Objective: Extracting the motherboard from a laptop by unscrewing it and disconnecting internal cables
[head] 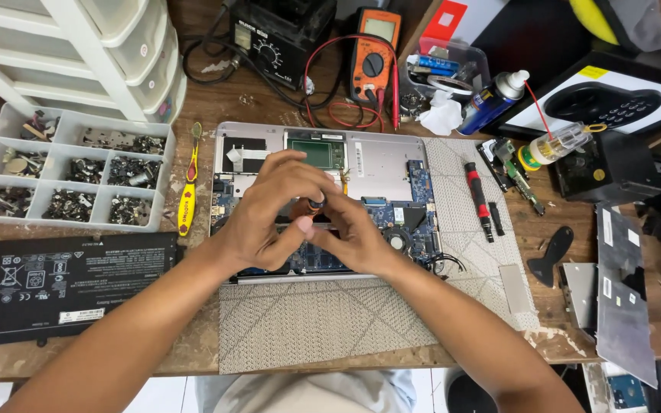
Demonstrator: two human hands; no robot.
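Right now my left hand (pixel 269 218) and my right hand (pixel 350 233) meet over the middle of the opened laptop (pixel 380 164), fingers curled together around a small screwdriver (pixel 314 203) whose dark, orange-ringed top shows between them — both hands are closed on it, its tip hidden beneath my fingers. The laptop lies bottom-up on a grey patterned mat (pixel 323 321), its blue circuit board (pixel 418 206) bare on the side near my right hand. Just beside the laptop's left edge lies a yellow-and-red tool (pixel 188 191), and further toward the left edge of the wooden table (pixel 560 336) stands a white compartment tray (pixel 70 172) full of screws. A flat black battery (pixel 59 283) rests at the table's near left corner. On the mat's right part lies a red-and-black screwdriver (pixel 477 195). Along the far edge sit an orange multimeter (pixel 372 53) with red leads, a black soldering station (pixel 277 38) and a blue spray can (pixel 493 99) — all well apart from my hands.
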